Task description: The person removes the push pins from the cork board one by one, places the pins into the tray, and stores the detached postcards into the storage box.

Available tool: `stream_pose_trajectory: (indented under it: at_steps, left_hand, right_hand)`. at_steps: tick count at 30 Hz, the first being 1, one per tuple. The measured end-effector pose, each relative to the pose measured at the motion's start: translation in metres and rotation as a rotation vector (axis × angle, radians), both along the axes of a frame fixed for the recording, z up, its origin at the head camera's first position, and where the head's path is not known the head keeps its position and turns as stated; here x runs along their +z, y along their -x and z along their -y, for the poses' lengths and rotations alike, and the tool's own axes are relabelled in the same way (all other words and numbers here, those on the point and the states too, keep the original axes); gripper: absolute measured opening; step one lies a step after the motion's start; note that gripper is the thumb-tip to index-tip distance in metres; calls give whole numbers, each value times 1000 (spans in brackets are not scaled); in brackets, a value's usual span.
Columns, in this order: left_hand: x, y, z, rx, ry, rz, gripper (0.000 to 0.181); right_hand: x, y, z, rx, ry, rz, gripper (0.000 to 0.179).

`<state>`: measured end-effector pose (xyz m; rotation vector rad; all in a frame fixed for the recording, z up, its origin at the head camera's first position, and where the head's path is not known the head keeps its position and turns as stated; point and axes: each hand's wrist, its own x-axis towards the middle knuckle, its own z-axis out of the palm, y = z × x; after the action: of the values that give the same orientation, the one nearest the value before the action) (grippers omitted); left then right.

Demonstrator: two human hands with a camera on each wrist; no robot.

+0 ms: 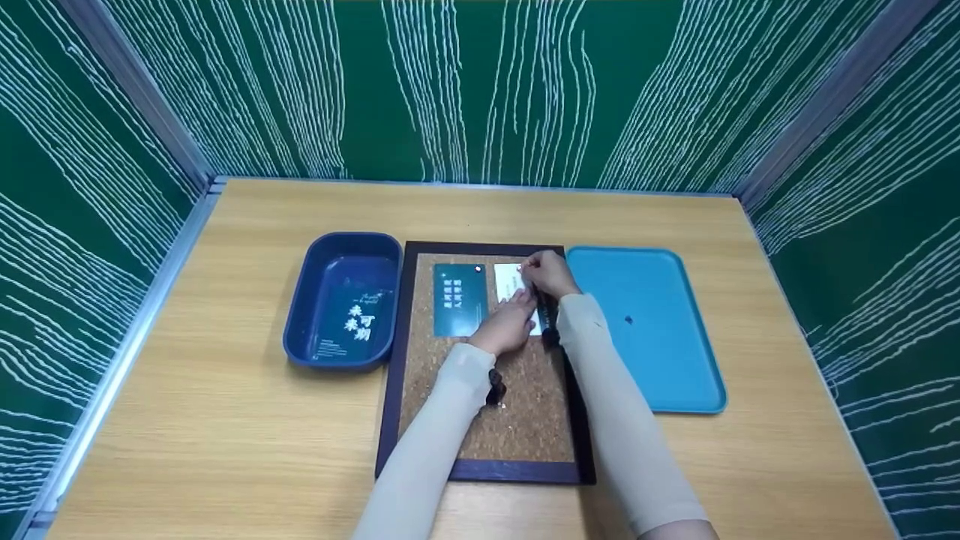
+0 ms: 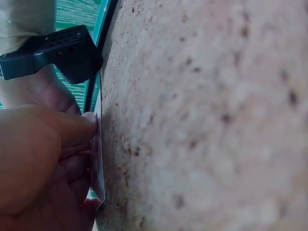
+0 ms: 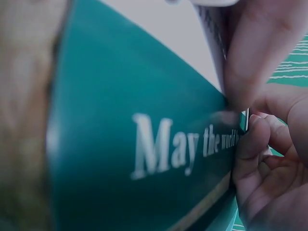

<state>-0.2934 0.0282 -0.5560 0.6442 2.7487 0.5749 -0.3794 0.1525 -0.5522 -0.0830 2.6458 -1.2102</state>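
A white and green card [image 1: 507, 280] lies on the corkboard [image 1: 517, 420], its right part largely behind my right hand. My left hand [image 1: 510, 322] rests on the lower part of this card, fingertips pressing its face. My right hand [image 1: 551, 274] is at the card's top edge, fingers bent together around a small reddish pushpin [image 1: 519, 268]. Up close in the right wrist view, the card's green part [image 3: 125, 96] reads "May the world". Left of it, a green card [image 1: 460, 300] with white characters has a pushpin [image 1: 478, 268] at its upper right corner.
A dark blue bin [image 1: 296, 330] left of the board holds another green card [image 1: 349, 322]. To the right lies a light blue tray [image 1: 660, 360] with a small dark object [image 1: 628, 319] on it. Green panels with white lines [image 1: 480, 90] enclose the wooden table [image 1: 225, 420].
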Motion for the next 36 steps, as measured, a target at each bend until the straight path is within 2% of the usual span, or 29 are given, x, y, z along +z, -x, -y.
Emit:
stream_pose_trajectory:
  at_steps: [8, 19, 23, 27, 36]
  left_hand:
    - [2, -2, 1, 0, -2, -5, 49]
    - [-9, 3, 2, -3, -27, -3, 48]
    - [-4, 1, 0, 6, -18, 13, 49]
    - [1, -2, 0, 11, 4, -1, 49]
    - [3, -3, 1, 8, -16, 18, 50]
  right_hand:
    - [-1, 0, 3, 0, -10, 15, 18]
    - [-2, 2, 1, 56, -69, -34, 20]
    - [-1, 2, 1, 60, -65, -20, 21]
    - [0, 3, 0, 73, -55, -12, 24]
    - [0, 4, 0, 79, -41, 31, 28]
